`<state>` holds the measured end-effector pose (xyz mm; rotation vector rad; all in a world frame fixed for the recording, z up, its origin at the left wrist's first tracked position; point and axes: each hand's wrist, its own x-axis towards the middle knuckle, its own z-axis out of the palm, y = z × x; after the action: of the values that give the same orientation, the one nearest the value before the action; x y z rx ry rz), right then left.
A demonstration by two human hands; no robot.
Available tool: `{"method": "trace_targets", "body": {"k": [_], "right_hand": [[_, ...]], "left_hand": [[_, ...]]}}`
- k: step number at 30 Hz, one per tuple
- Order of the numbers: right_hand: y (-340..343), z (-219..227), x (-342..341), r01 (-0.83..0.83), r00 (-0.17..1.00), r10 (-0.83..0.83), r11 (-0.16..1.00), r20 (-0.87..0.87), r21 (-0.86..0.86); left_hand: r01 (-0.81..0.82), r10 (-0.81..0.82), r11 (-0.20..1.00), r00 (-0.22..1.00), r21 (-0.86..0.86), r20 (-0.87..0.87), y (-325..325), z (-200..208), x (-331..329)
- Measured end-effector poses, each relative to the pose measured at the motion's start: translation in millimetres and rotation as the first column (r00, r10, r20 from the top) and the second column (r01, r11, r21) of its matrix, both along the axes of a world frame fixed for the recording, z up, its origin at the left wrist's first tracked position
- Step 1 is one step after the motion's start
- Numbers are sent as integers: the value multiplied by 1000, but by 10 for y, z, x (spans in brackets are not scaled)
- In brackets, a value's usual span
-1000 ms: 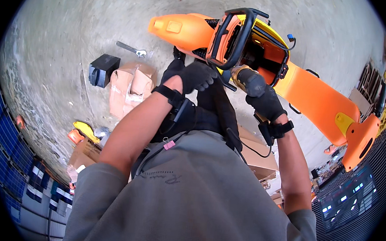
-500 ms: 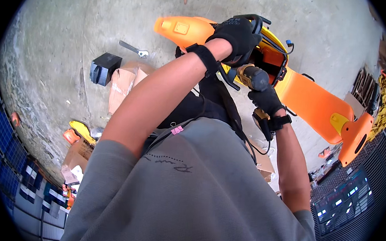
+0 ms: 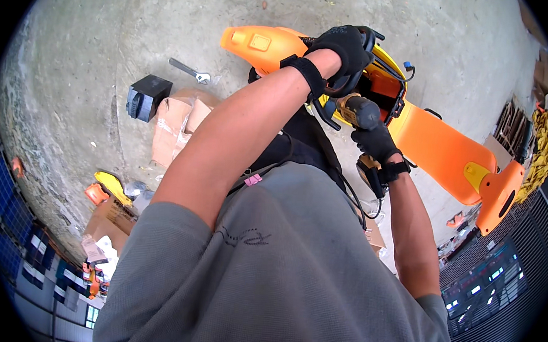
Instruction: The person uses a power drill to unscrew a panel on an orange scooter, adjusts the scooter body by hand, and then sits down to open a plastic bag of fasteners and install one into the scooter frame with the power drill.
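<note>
An orange and yellow ride-on toy vehicle stands in front of me, its long orange front piece pointing left. My left hand, in a black glove, is closed over a black curved handle on its middle. In my right hand, also gloved, is a cordless drill, its nose toward the vehicle's yellow side just below the left hand. Whether the drill tip touches a screw is hidden. Beyond the drill, a dark opening shows in the body, with a loose blue connector on a wire.
On the concrete floor to the left lie an adjustable wrench, a black box-shaped block and an opened cardboard box. Yellow and orange parts lie farther back. A yellow pile and stacked cardboard stand at the right.
My left hand and forearm have shifted slightly to the right, still on the black handle. The drill has stayed at nearly the same spot by the vehicle.
</note>
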<state>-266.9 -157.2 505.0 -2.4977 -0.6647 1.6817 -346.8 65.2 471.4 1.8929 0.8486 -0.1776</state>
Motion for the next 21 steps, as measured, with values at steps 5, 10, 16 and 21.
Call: {"method": "trace_targets", "body": {"k": [5, 10, 16, 21], "right_hand": [[-23, 1, -7, 39, 999, -39, 999, -3, -27], [-55, -34, 2, 27, 1000, -27, 1000, 5, -9], [-43, -51, 19, -58, 998, 58, 998, 23, -14], [-94, -114, 36, -32, 999, 32, 999, 20, 5]], "left_hand": [[19, -19, 1000, 1000, -3, -5, 22, 82, 8], [21, -21, 1000, 1000, -12, -21, 42, 71, 21], [19, -19, 1000, 1000, -8, -7, 33, 50, 17], [34, -34, 999, 999, 0, -22, 48, 63, 26]]}}
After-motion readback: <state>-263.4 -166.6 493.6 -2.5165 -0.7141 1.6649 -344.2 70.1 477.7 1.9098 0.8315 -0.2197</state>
